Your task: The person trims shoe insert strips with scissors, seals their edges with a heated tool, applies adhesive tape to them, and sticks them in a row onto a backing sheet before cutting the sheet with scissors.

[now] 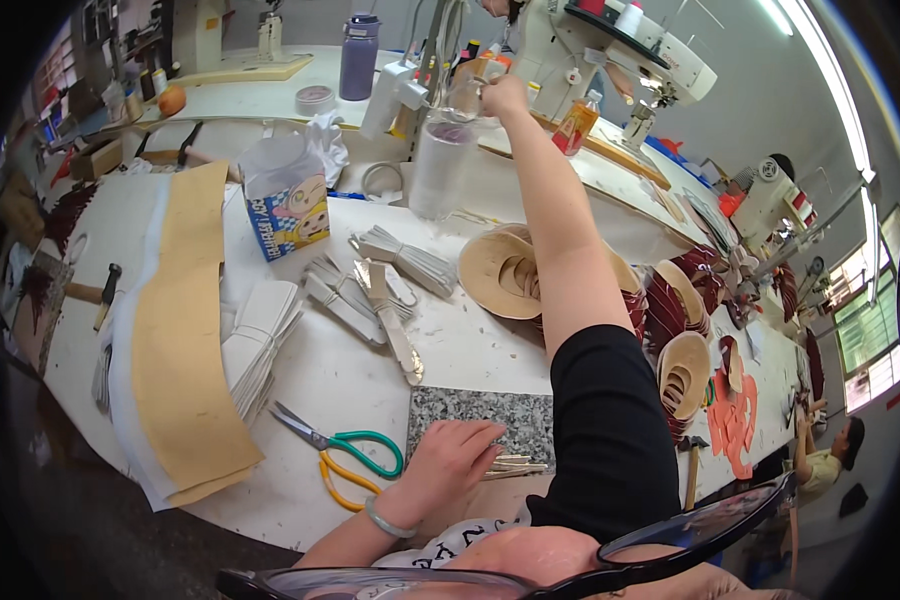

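Observation:
My right arm reaches far across the table, and my right hand (pixel 505 97) is closed at the top of a tall clear container (pixel 444 165). Its fingers grip a clear, cup-like piece (pixel 463 97); whether this belongs to the container I cannot tell. My left hand (pixel 452 455), with a bracelet at the wrist, lies loosely over the near edge of a speckled stone slab (pixel 450 405), fingers extended and holding nothing visible. Thin pale strips (pixel 513 466) lie beside its fingertips. Scissors (pixel 335 450) with green and yellow handles rest open to its left.
Bundled white strips (pixel 257 340), long tan sheets (pixel 185 330) and a printed plastic cup (pixel 288 200) occupy the left. Cream and maroon shoe uppers (pixel 683 370) stand right of my arm. Hammers (pixel 105 295), a purple bottle (pixel 359 58), an orange drink bottle (pixel 576 122) and sewing machines (pixel 640 60) are farther out.

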The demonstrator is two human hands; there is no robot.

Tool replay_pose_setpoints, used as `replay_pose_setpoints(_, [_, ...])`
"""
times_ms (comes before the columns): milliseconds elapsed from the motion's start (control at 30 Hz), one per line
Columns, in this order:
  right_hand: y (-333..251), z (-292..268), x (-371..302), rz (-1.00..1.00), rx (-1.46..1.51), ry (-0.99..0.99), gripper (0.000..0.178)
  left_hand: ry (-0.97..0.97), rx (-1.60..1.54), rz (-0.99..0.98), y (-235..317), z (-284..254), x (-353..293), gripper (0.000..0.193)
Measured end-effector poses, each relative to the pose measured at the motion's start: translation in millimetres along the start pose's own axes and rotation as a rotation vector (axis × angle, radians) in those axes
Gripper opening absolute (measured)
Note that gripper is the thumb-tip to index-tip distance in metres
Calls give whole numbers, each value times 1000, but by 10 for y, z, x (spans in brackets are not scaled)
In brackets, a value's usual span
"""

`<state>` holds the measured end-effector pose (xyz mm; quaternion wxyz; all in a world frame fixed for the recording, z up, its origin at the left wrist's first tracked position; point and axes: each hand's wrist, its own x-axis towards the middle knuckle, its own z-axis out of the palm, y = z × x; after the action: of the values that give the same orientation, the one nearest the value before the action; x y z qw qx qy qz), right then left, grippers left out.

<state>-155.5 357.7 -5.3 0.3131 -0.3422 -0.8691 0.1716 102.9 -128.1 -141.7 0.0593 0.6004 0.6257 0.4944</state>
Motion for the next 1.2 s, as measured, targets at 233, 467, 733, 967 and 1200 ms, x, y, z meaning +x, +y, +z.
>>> replay_pose_setpoints(233, [70,144,-247,507,998,105,12,-3,-19,-14,4,26,-18,30])
replay_pose_setpoints(467, [430,-22,-429,-1,673,360,28,7,-30,-2,27,-12,29,32])
replay_pose_setpoints(733, [-378,-1398,-3060,-545,461,-406,9,444,-1041,-537,79,-123,91,32])
replay_pose_setpoints(967, [-375,-1911,-4577,-590,389,-594,21,118,-1154,-560,21,-216,25,22])
replay_pose_setpoints(1200, [-217,-2113,-5121,-102,588,-616,13,-107,-1194,-423,217,-66,-4,23])
